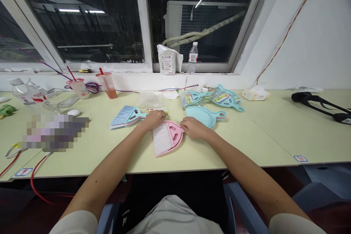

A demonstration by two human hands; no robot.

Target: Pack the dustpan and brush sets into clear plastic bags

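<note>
A pink mini dustpan [179, 139] lies near the table's front edge, with a white-bristled pink hand brush [163, 137] nested in it. My right hand [193, 127] is closed round their handle end. Just above the brush, my left hand [155, 120] rests with bent fingers at a colourful printed card [149, 110]; whether it grips the card is hidden. Left of it lie stacked hand brushes [124, 117], a blue-bristled one on top, pink showing beneath. Behind my right hand sit stacked dustpans [203, 116], the top one light blue.
Bagged blue brush sets [223, 98] lie at the back, beside crumpled clear plastic [152, 98]. Two drink cups [108, 86] and a water bottle [27, 93] stand at left. A tissue pack [256, 94] and a black strap-like object [318, 104] are at right.
</note>
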